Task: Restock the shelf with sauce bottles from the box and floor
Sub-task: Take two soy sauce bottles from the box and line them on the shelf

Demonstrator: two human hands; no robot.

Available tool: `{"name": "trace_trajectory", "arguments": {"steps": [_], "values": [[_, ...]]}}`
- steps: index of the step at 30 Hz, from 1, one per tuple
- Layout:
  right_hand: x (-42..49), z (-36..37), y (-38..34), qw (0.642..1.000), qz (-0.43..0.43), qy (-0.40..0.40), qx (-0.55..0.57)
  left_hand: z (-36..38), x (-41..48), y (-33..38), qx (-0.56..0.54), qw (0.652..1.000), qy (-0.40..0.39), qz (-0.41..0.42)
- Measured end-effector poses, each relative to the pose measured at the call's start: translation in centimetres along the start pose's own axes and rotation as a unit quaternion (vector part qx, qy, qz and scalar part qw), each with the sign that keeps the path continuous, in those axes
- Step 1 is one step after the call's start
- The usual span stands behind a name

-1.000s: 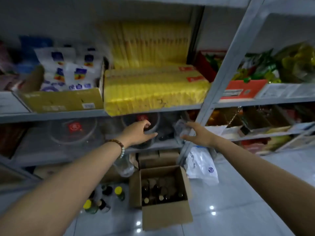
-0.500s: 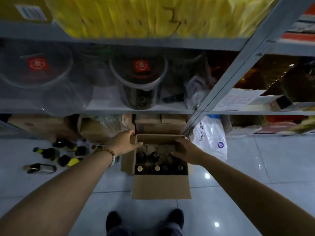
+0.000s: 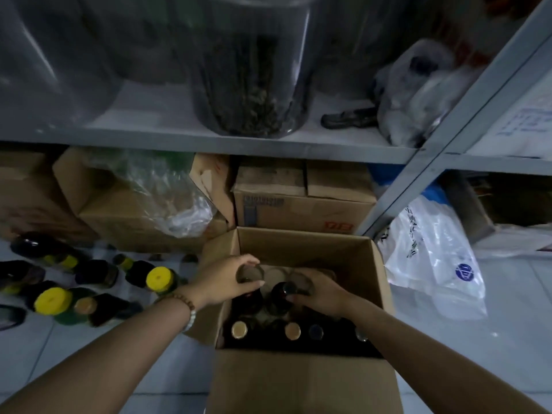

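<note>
Both hands are reaching into the open cardboard box (image 3: pixel 298 380) on the floor, which is packed with dark sauce bottles standing upright. The left hand (image 3: pixel 227 279) is curling its fingers around one bottle cap (image 3: pixel 249 273), the right hand (image 3: pixel 318 291) is gripping a dark bottle top (image 3: pixel 283 289). More yellow-capped bottles (image 3: pixel 53 301) are lying just left of the box. A big clear jar (image 3: pixel 251 85) of dried stuff is sitting on the shelf (image 3: pixel 179 138) above.
</note>
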State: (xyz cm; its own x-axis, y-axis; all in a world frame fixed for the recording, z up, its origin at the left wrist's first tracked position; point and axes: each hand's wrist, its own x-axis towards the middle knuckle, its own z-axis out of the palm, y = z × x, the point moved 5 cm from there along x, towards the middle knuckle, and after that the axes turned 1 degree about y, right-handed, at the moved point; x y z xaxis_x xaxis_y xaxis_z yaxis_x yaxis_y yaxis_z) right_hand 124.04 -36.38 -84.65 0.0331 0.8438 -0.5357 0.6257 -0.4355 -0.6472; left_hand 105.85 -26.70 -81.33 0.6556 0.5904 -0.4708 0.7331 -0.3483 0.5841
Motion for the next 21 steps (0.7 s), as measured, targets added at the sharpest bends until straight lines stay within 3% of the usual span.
{"name": "trace_trajectory", "arguments": {"steps": [3,6,8,11,17,21], "values": [[2.8,1.7,2.5,1.000,-0.009,-0.025,0.011,2.2,2.5,-1.1,0.061,0.997,-0.029,0.042],[4.7,2.7,4.2,0.999,-0.036,-0.027,0.018,3.5,4.3,-1.8,0.200,0.973,-0.070,0.090],[5.6,3.2,4.9,0.998,-0.052,-0.027,0.035,3.8,5.4,-2.8,0.289,0.948,-0.069,0.112],[6.4,3.4,5.2,0.995,-0.075,-0.036,0.049,3.7,6.2,-3.6,0.332,0.931,-0.058,0.138],[7.4,2.1,6.3,0.985,-0.101,0.021,0.139,3.5,7.7,-2.8,0.261,0.962,-0.013,0.084],[7.7,1.6,7.2,0.977,-0.100,0.052,0.181,4.9,9.9,-2.4,0.057,0.997,-0.054,0.015]]}}
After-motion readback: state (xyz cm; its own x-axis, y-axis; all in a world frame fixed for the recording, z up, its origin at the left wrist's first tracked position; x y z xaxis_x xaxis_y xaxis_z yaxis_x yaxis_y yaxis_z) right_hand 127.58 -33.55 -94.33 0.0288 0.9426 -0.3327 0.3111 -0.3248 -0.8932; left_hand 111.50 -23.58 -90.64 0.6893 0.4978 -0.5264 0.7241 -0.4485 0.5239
